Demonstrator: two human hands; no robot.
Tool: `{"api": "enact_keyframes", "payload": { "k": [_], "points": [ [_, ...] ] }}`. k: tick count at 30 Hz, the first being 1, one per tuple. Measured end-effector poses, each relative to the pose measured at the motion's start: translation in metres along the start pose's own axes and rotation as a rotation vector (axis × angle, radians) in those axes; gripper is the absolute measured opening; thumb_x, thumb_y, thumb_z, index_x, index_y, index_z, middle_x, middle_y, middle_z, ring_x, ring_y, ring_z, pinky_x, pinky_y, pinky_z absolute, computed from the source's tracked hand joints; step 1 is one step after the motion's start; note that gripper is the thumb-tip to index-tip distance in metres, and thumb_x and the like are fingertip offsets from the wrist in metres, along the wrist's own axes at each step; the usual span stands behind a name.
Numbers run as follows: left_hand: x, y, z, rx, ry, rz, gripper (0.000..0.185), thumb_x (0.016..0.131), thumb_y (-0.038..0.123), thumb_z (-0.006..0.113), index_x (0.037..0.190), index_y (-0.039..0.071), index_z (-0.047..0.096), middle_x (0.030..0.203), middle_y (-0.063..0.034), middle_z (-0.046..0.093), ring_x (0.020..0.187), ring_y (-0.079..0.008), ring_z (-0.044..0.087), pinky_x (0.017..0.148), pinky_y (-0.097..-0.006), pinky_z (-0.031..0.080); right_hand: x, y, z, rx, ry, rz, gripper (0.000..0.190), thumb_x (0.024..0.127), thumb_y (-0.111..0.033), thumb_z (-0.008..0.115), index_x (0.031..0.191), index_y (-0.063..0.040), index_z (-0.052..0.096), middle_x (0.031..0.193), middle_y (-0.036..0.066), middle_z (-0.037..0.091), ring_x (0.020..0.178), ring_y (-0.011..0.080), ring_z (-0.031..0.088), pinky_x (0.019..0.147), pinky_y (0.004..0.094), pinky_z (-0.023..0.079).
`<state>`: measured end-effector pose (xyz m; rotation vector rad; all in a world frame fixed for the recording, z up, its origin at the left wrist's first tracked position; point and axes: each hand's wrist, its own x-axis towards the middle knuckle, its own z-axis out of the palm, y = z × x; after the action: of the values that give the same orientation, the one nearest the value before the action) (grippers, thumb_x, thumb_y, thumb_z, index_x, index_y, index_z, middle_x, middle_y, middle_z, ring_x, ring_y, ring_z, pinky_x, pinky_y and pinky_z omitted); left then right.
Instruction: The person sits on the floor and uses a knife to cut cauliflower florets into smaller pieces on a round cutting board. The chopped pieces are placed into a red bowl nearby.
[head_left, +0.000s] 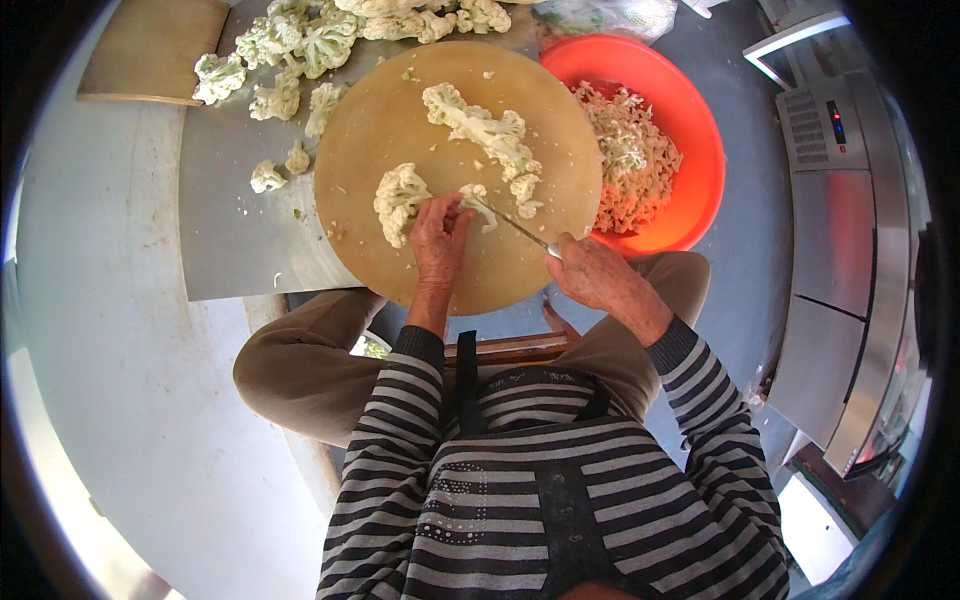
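On a round cutting board (360, 120), my left hand (441, 240) grips the stem end of a cauliflower piece (399, 201). My right hand (600, 274) holds a kitchen knife (517, 225) by its light handle. The blade's far end lies against a small cauliflower floret (478, 204) just right of my left fingertips; whether it has cut through cannot be seen. Farther back on the board rests a long cauliflower piece (484, 131), with small florets (525, 195) at its lower right end. Crumbs are scattered around them.
An orange-red plastic basin (701, 157) with chopped pale pieces (630, 165) stands right of the board. Many cauliflower pieces (300, 37) lie on the metal sheet (232, 240) at the back left. A wooden board (150, 49) is beyond. A stainless-steel appliance (832, 217) stands at the right.
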<state>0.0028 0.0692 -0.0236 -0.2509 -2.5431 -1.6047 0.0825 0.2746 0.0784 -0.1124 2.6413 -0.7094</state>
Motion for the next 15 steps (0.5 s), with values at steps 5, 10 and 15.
{"api": "enact_keyframes", "payload": {
  "k": [5,10,15],
  "points": [
    [-0.001,0.001,-0.002,0.007,-0.009,-0.015,0.027,0.072,0.002,0.075,0.097,0.006,0.064,0.082,-0.0021,0.06,0.068,-0.0106,0.057,0.059,-0.0242,0.049,0.005,-0.001,0.003,0.012,-0.056,0.051,0.031,0.09,-0.024,0.053,0.086,0.006,0.048,0.072,0.029,0.059,0.074,0.0432,0.061,0.064,0.0486,0.048],
    [-0.003,-0.005,0.001,-0.02,0.027,-0.013,0.027,0.071,0.004,0.076,0.095,0.007,0.064,0.08,-0.0047,0.061,0.066,-0.0141,0.06,0.057,-0.0256,0.05,0.014,0.005,0.025,0.086,-0.01,-0.004,0.034,0.09,-0.025,0.051,0.088,0.009,0.051,0.076,0.03,0.059,0.077,0.0456,0.06,0.069,0.0507,0.047],
    [-0.003,-0.008,0.003,-0.048,0.017,-0.054,0.027,0.073,0.003,0.075,0.097,0.006,0.064,0.081,-0.0027,0.061,0.069,-0.0116,0.059,0.062,-0.0248,0.051,0.035,-0.006,0.049,0.141,0.01,0.112,0.037,0.091,-0.026,0.048,0.089,0.01,0.055,0.083,0.03,0.061,0.083,0.0465,0.06,0.075,0.0515,0.047]
  ]
}}
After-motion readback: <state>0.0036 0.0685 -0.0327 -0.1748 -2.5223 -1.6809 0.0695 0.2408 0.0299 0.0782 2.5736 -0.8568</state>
